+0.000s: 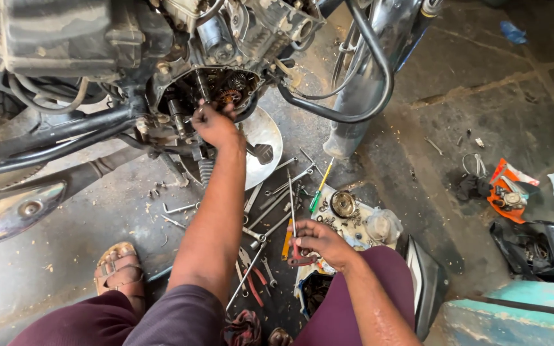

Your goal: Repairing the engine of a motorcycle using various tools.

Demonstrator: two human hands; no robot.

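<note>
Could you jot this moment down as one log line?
left hand: reaching into open engine case | right hand: gripping thin red-handled pliers | spanners: scattered on floor | motorcycle: engine cover off

We cannot see the fingertips of the left hand [214, 125]; they vanish into the open engine case [216, 90], whose gears are too small to tell apart. Above that case the motorcycle [65, 38] is cut off by the top edge. Right of it, the bits on the white tray [360, 227] blur together (screws, perhaps), and the right hand [318, 243] covers part of the pliers [293, 247].
</note>
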